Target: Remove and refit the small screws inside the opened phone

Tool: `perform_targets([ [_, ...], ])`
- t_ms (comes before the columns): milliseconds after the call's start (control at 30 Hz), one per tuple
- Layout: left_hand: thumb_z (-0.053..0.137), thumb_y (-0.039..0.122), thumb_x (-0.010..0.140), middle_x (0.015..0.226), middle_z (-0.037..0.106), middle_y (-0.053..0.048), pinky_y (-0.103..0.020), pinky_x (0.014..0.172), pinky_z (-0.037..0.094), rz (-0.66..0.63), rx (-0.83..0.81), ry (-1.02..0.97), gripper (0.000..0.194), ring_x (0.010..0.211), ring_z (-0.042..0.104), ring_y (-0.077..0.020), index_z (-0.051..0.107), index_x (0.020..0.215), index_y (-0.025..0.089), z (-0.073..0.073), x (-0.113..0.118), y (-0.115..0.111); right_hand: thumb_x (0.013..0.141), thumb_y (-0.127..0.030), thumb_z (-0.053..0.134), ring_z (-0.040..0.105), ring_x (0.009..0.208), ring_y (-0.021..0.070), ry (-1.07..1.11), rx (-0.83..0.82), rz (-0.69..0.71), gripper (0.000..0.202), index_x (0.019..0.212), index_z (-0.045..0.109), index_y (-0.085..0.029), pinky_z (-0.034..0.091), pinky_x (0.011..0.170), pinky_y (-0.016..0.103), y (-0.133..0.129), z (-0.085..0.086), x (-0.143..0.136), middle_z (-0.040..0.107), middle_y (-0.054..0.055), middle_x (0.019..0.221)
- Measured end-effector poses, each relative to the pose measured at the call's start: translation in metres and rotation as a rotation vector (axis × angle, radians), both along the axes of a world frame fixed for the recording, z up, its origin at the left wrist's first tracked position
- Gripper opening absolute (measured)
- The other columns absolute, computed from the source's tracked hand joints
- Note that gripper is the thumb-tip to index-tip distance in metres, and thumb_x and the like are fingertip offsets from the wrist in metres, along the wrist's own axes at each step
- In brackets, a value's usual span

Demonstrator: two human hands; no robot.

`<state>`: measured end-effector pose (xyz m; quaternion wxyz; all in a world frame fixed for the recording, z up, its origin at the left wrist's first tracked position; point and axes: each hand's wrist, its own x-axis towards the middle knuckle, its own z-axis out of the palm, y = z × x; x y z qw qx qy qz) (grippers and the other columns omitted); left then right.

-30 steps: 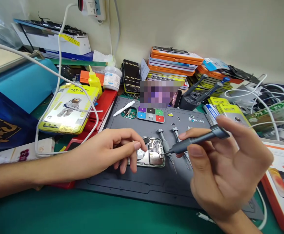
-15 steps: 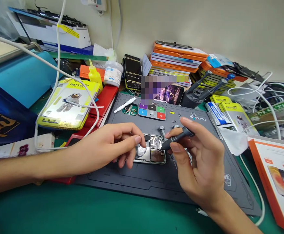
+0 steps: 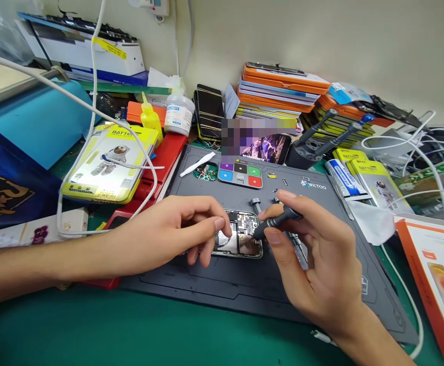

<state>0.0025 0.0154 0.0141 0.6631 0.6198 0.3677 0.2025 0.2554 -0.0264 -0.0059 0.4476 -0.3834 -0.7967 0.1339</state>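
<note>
- Two hands in. Right hand [image 3: 317, 254] pinches screwdriver [image 3: 277, 222], thumb and fingers closed on handle, tip at opened phone's [image 3: 249, 247] right end; slipping could gouge exposed parts.
- Left hand [image 3: 191, 229] half-curled over phone's other end, grip can't be told; if loose, phone might skid on mat [image 3: 210, 292].
- Farther: spare screwdriver [image 3: 255, 202], tiny yellow piece [image 3: 272, 176]; a bump could scatter them.

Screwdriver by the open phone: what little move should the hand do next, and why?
I'd guess a gentle lowering and lining-up of the screwdriver before any twist. The right hand grips it with its front end slanting down toward the opened phone, but whether the tip sits in a screw is too small to tell.
</note>
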Motion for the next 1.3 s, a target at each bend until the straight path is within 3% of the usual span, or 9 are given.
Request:
perform_targets([
  [267, 0.056, 0.042, 0.112, 0.068, 0.07, 0.006, -0.018, 0.058, 0.046, -0.003, 0.016, -0.005, 0.026, 0.061, 0.061, -0.0095, 0.066, 0.099, 0.022, -0.001, 0.0, 0.0, 0.094, 0.002, 0.066, 0.078, 0.109, 0.0233, -0.112, 0.1, 0.008, 0.082, 0.166, 0.041, -0.026, 0.068, 0.091, 0.039, 0.001, 0.005, 0.002, 0.073, 0.009, 0.142],
  [400, 0.055, 0.043, 0.112, 0.069, 0.071, 0.006, -0.019, 0.059, 0.047, -0.008, 0.028, 0.012, 0.026, 0.062, 0.062, -0.0096, 0.066, 0.101, 0.023, -0.001, -0.001, 0.0, 0.095, -0.003, 0.071, 0.079, 0.099, 0.026, -0.202, 0.23, -0.014, 0.074, 0.162, 0.051, -0.026, 0.068, 0.084, 0.042, 0.002, 0.013, 0.004, 0.077, 0.008, 0.14],
  [567, 0.055, 0.041, 0.112, 0.067, 0.069, 0.006, -0.018, 0.059, 0.046, -0.004, 0.024, 0.015, 0.026, 0.062, 0.061, -0.0095, 0.066, 0.099, 0.022, 0.001, 0.0, -0.001, 0.096, -0.003, 0.068, 0.077, 0.088, 0.0243, -0.222, 0.275, -0.148, 0.066, 0.157, 0.06, -0.027, 0.063, 0.071, 0.039, -0.001, 0.017, 0.004, 0.081, 0.007, 0.128],
  [700, 0.056, 0.041, 0.112, 0.067, 0.069, 0.006, -0.019, 0.058, 0.046, -0.008, 0.021, 0.006, 0.025, 0.062, 0.061, -0.0098, 0.066, 0.1, 0.022, 0.001, 0.001, 0.0, 0.096, -0.002, 0.066, 0.076, 0.094, 0.0244, -0.213, 0.262, -0.087, 0.068, 0.159, 0.057, -0.026, 0.063, 0.078, 0.041, -0.002, 0.019, 0.003, 0.079, 0.007, 0.13],
  [800, 0.056, 0.042, 0.112, 0.068, 0.069, 0.005, -0.019, 0.059, 0.046, -0.013, 0.017, 0.005, 0.025, 0.063, 0.062, -0.0101, 0.067, 0.102, 0.022, 0.0, 0.0, 0.0, 0.094, -0.001, 0.067, 0.072, 0.086, 0.0213, -0.222, 0.281, -0.118, 0.066, 0.156, 0.06, -0.025, 0.062, 0.075, 0.038, -0.001, 0.02, 0.004, 0.08, 0.007, 0.124],
  [967, 0.055, 0.042, 0.113, 0.067, 0.069, 0.005, -0.019, 0.059, 0.047, -0.004, 0.016, 0.008, 0.026, 0.062, 0.062, -0.0097, 0.067, 0.102, 0.021, 0.0, 0.0, 0.0, 0.095, 0.001, 0.063, 0.073, 0.1, 0.0229, -0.232, 0.248, 0.011, 0.069, 0.159, 0.054, -0.022, 0.063, 0.085, 0.04, 0.001, 0.02, 0.004, 0.079, 0.009, 0.125],
  [1300, 0.055, 0.041, 0.112, 0.066, 0.068, 0.005, -0.019, 0.059, 0.047, -0.007, 0.018, 0.005, 0.026, 0.062, 0.062, -0.0104, 0.067, 0.103, 0.02, 0.0, 0.0, -0.001, 0.096, 0.0, 0.062, 0.073, 0.096, 0.0213, -0.207, 0.223, -0.039, 0.063, 0.155, 0.058, -0.022, 0.065, 0.082, 0.036, -0.001, 0.021, 0.003, 0.077, 0.009, 0.125],
])
